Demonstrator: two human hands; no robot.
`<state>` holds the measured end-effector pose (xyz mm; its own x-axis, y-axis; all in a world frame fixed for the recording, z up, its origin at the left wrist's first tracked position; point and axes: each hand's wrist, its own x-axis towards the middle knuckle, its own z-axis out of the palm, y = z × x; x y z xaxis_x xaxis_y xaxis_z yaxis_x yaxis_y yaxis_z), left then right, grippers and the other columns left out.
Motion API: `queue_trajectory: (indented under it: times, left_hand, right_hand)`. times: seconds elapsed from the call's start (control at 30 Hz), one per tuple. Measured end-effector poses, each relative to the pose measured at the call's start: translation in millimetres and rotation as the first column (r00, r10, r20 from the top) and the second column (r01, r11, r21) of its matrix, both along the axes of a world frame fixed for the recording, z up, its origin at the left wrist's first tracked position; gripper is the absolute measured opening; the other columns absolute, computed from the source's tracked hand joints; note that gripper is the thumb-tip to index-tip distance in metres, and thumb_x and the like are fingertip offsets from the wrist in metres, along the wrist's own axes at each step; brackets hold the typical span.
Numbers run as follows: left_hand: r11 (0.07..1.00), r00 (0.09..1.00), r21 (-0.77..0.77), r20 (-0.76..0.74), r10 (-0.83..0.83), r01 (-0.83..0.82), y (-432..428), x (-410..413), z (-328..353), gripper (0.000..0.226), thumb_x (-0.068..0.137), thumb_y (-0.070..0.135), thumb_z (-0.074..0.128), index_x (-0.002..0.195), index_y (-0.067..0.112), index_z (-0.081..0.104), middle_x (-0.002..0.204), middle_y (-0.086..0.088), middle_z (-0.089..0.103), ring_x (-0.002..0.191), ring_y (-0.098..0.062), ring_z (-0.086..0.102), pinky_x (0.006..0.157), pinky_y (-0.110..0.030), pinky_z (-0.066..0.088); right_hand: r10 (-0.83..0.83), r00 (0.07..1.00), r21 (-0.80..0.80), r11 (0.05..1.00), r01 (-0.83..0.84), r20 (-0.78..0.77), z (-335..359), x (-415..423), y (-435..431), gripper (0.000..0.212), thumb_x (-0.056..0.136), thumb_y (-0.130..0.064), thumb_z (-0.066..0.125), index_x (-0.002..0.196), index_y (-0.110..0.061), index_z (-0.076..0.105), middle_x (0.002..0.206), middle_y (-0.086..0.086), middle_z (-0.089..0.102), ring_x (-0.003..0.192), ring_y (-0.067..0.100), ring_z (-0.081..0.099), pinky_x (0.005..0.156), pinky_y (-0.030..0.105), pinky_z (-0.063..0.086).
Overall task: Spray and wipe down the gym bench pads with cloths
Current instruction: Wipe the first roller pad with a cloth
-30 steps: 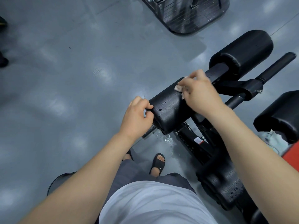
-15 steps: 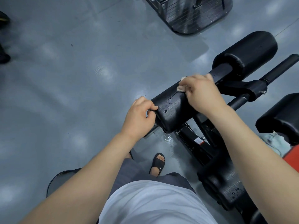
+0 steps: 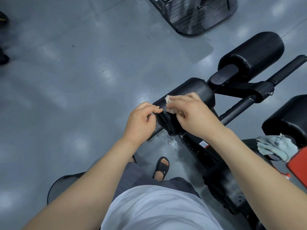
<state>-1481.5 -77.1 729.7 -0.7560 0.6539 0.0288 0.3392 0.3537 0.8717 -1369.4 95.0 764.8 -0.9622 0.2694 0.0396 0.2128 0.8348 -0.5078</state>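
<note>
A black cylindrical roller pad (image 3: 196,91) lies across the middle of the head view, fixed to the bench frame. My right hand (image 3: 193,114) grips a small pale cloth (image 3: 169,103) and presses it on the pad's near end. My left hand (image 3: 141,121) holds that same end of the pad, fingers curled over its edge. A second, larger roller pad (image 3: 259,50) sits further back on the right.
A light blue cloth (image 3: 277,146) lies on the frame at the right, beside a red part (image 3: 299,163). Another black pad (image 3: 292,118) is at the right edge. Wet drops (image 3: 172,141) mark the grey floor below. A black machine base (image 3: 199,15) stands at the top.
My right hand has slid the cloth down along the pad toward its near end, close to my left hand. The left hand has kept its hold.
</note>
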Motion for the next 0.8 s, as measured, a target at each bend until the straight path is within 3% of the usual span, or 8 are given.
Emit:
queue_trajectory:
  times: [0.13,0.2,0.3,0.4,0.57,0.67,0.8]
  left_hand:
    - [1.000,1.000,0.011,0.013,0.001,-0.001,0,0,1,0.046,0.084,-0.010,0.045,0.096,0.016,0.081,0.104,0.001,0.072,0.100,0.006,0.062,0.084,-0.018,0.050]
    - [1.000,1.000,0.004,0.029,0.009,-0.009,-2,0,0,0.048,0.085,-0.011,0.044,0.097,0.017,0.081,0.106,0.002,0.072,0.101,0.005,0.063,0.085,-0.018,0.050]
    - [1.000,0.999,-0.016,0.039,0.024,-0.024,-3,-1,-2,0.051,0.086,-0.013,0.042,0.100,0.017,0.081,0.109,0.005,0.072,0.102,0.008,0.061,0.087,-0.011,0.046]
    - [1.000,0.999,-0.007,0.026,0.018,-0.018,-2,-2,-5,0.052,0.084,-0.012,0.040,0.101,0.017,0.081,0.108,0.007,0.071,0.105,0.009,0.061,0.093,-0.010,0.044]
    - [1.000,0.999,0.009,0.039,0.022,-0.022,1,-5,-5,0.051,0.082,-0.011,0.039,0.096,0.015,0.081,0.104,0.004,0.071,0.101,0.008,0.062,0.091,-0.010,0.045]
    - [1.000,0.998,0.010,0.058,0.003,-0.004,5,-5,-4,0.043,0.081,-0.005,0.041,0.091,0.013,0.078,0.100,0.001,0.068,0.096,-0.003,0.062,0.085,-0.015,0.047]
    - [1.000,0.992,-0.001,0.129,-0.011,0.011,9,1,-2,0.021,0.084,0.009,0.055,0.084,0.025,0.070,0.101,0.010,0.055,0.099,-0.016,0.061,0.092,-0.028,0.050]
  right_hand:
    - [-0.154,0.988,0.050,0.987,0.154,0.006,3,-4,21,0.037,0.083,0.002,0.049,0.104,-0.025,0.064,0.104,-0.013,0.066,0.100,0.029,0.055,0.087,0.037,0.044]
    - [-0.200,0.980,0.028,0.979,0.200,0.012,8,-6,17,0.039,0.085,0.003,0.047,0.111,-0.021,0.062,0.096,-0.016,0.060,0.097,0.026,0.050,0.080,0.033,0.041]
    - [-0.097,0.995,0.002,0.995,0.097,0.008,14,-6,-7,0.046,0.083,0.002,0.052,0.123,-0.019,0.063,0.108,-0.007,0.067,0.099,0.027,0.051,0.084,0.031,0.043]
    - [-0.016,1.000,-0.011,1.000,0.016,0.023,9,2,-21,0.043,0.079,-0.001,0.058,0.118,-0.018,0.066,0.116,-0.003,0.063,0.099,0.030,0.051,0.084,0.039,0.050]
    - [-0.089,0.994,-0.005,0.996,0.089,0.058,10,17,-38,0.030,0.078,-0.006,0.064,0.105,-0.018,0.061,0.111,-0.005,0.053,0.094,0.023,0.042,0.075,0.033,0.044]
    - [-0.119,0.991,0.027,0.993,0.118,0.062,7,22,-47,0.026,0.079,-0.008,0.065,0.102,-0.017,0.058,0.113,-0.003,0.051,0.092,0.022,0.039,0.069,0.030,0.039]
    - [-0.140,0.990,0.012,0.990,0.139,0.037,5,28,-49,0.026,0.080,-0.008,0.066,0.104,-0.016,0.059,0.116,-0.001,0.052,0.095,0.024,0.042,0.069,0.038,0.050]
